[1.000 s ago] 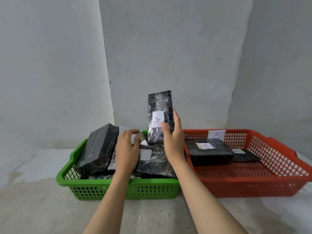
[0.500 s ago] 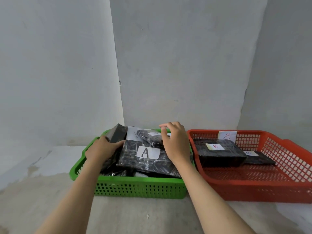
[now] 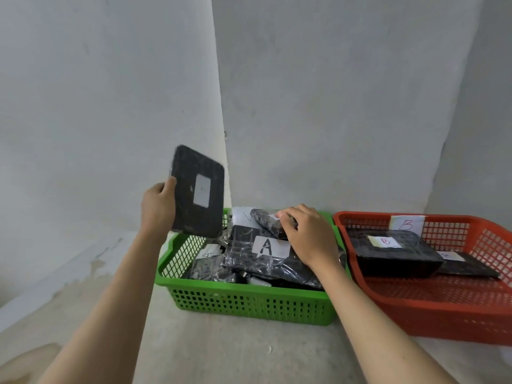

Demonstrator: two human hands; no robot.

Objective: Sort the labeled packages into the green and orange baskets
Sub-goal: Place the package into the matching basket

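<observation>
left hand [image 3: 158, 207] grips raised black package [image 3: 197, 193]; right hand [image 3: 307, 233] pinches narrow package [image 3: 268, 223].

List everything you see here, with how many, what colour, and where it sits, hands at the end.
Green plastic basket: one, green, centre on the floor.
Orange plastic basket: one, orange, right of the green one, touching it.
Black wrapped packages in the green basket: several, black with white labels, piled; top one reads A.
Black wrapped packages in the orange basket: two, black, white labels.
Lifted black flat package: one, above the green basket's left end, label unreadable.
Left hand: grips the lifted package.
Right hand: on a small package in the pile.
</observation>
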